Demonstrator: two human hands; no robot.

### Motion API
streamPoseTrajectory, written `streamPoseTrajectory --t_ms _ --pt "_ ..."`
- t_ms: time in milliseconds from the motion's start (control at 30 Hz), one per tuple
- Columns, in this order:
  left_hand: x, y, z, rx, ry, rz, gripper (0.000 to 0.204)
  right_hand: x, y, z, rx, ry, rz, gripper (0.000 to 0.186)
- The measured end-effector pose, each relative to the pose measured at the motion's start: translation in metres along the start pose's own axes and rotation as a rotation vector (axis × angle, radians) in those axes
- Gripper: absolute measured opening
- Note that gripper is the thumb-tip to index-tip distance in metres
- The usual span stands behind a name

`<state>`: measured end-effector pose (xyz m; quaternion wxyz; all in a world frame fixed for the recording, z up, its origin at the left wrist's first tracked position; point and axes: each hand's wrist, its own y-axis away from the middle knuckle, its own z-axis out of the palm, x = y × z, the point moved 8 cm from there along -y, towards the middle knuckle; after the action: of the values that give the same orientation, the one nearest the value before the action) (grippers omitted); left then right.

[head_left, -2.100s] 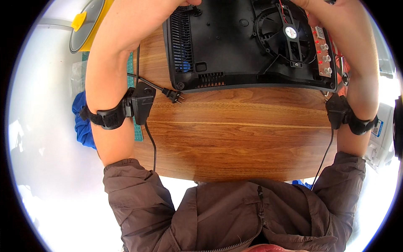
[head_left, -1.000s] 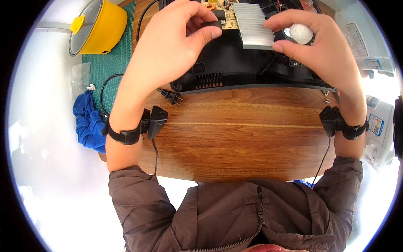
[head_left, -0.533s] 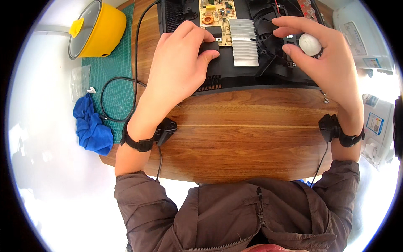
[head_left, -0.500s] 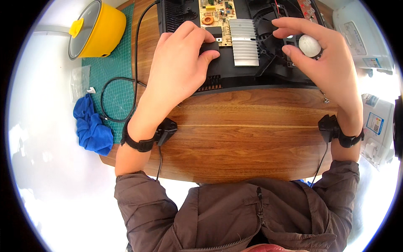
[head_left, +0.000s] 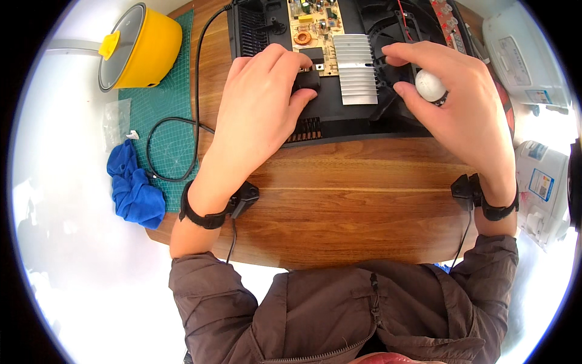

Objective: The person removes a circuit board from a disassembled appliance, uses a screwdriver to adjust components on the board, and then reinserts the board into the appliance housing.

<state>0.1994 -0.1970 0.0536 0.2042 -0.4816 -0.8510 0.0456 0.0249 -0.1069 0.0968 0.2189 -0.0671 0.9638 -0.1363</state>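
My left hand [head_left: 260, 94] is closed, thumb and forefinger pinching a small black block [head_left: 308, 80] at the near left corner of a circuit board [head_left: 316, 30]. My right hand [head_left: 458, 88] curls around a white round piece [head_left: 430, 85] with a dark rim, which sits between thumb and palm. Its thumb and fingertips stay apart, and what lies under the palm is hidden. Both hands are over an opened black appliance housing [head_left: 357, 124]. A finned silver heat sink [head_left: 357, 70] stands right of the board.
A yellow pot [head_left: 154, 45] with a lid rests on a green cutting mat [head_left: 176, 145] at left. Around the mat lie a black cable [head_left: 196, 79], a blue cloth [head_left: 133, 188] and a clear bag [head_left: 116, 121]. White plastic bins [head_left: 527, 60] stand at right of the wooden table [head_left: 357, 206].
My right hand has shifted left and nearer, and the white round piece has moved with it. My left hand keeps its pinch on the black block. The whole view has dropped slightly.
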Motion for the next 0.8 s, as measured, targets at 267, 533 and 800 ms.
streamPoseTrajectory --t_ms 267,533,800 --pt "-0.006 0.002 0.0 0.037 0.085 -0.03 0.03 -0.034 0.006 -0.018 -0.023 -0.05 -0.077 0.036" --pt "-0.009 0.002 0.001 0.047 0.128 -0.045 0.027 -0.103 0.078 0.067 -0.341 0.171 -0.644 0.023" --pt "-0.01 0.0 -0.001 0.04 0.159 -0.053 0.025 -0.095 0.085 0.106 -0.271 0.162 -0.678 0.023"
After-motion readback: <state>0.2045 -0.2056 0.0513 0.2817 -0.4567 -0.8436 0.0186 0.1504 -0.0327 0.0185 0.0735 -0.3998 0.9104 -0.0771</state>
